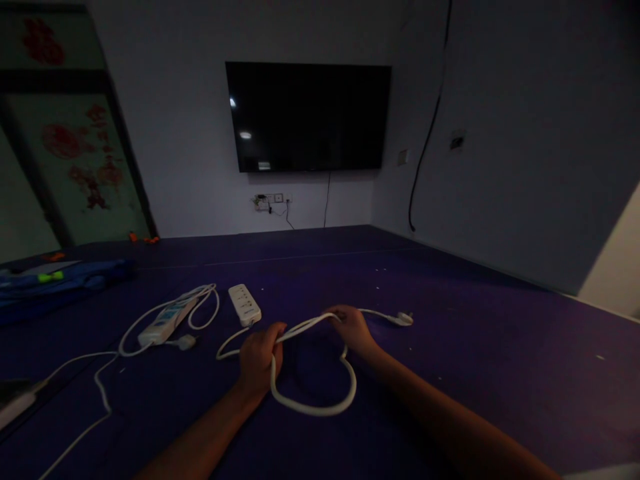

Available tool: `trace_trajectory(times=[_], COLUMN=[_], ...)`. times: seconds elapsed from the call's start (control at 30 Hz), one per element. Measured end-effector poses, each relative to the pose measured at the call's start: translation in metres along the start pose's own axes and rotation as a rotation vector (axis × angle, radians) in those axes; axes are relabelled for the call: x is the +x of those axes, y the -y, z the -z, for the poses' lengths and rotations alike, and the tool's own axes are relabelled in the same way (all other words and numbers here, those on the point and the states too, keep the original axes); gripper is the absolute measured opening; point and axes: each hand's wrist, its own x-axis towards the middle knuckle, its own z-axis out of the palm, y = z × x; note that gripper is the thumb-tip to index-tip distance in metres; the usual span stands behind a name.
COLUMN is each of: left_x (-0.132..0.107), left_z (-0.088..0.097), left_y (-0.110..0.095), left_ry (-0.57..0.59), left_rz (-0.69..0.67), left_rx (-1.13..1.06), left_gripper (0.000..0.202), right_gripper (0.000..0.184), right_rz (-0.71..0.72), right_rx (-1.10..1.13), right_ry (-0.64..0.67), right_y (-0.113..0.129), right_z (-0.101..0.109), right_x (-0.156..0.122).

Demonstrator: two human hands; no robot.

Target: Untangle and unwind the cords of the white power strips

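Note:
A white power strip [245, 304] lies on the purple floor mat, and its white cable [313, 405] curls in a loop toward me. My left hand [259, 360] is closed around the cable where the loop crosses. My right hand [351, 328] grips the same cable farther along, fingers wrapped over it. Beyond my right hand the cable runs to its plug [403, 319], which rests on the mat.
A second white power strip [163, 323] with its coiled cable lies to the left. Blue items [60, 279] sit at the far left edge. A dark television [309, 117] hangs on the wall above a wall socket [273, 199]. The room is dim.

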Motion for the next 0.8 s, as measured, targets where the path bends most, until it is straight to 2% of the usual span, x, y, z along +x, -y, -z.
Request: trace_trajectory(times=[0.1,0.2,0.3,0.4,0.5,0.63,0.8], left_x=[-0.001,-0.001,0.001,0.001,0.001,0.000,0.000], left_z=[0.000,0.002,0.006,0.007,0.007,0.005,0.004], left_y=[-0.001,-0.004,-0.008,-0.009,-0.009,-0.006,-0.001], left_ry=[0.005,0.009,0.003,-0.004,0.004,0.030,-0.007], left_rz=[-0.080,-0.164,-0.209,-0.220,-0.230,-0.227,-0.204], left_rx=[-0.022,-0.032,-0.043,-0.037,-0.020,-0.011,-0.011], left_gripper=[0.024,0.022,0.021,0.020,0.021,0.021,0.021], right_gripper=[0.021,0.021,0.020,0.022,0.023,0.028,0.030], right_rz=[0.001,-0.042,0.019,0.026,-0.019,-0.080,-0.288], right_rx=[-0.176,-0.457,-0.755,-0.944,-1.046,-1.115,-1.128], right_ry=[-0.102,-0.163,-0.118,-0.053,-0.073,-0.201,-0.375], right_y=[-0.008,-0.007,-0.002,0.001,-0.001,-0.007,-0.016], right_z=[0.013,0.028,0.040,0.046,0.048,0.056,0.082], right_x=[0.006,0.008,0.007,0.006,0.006,0.009,0.010])
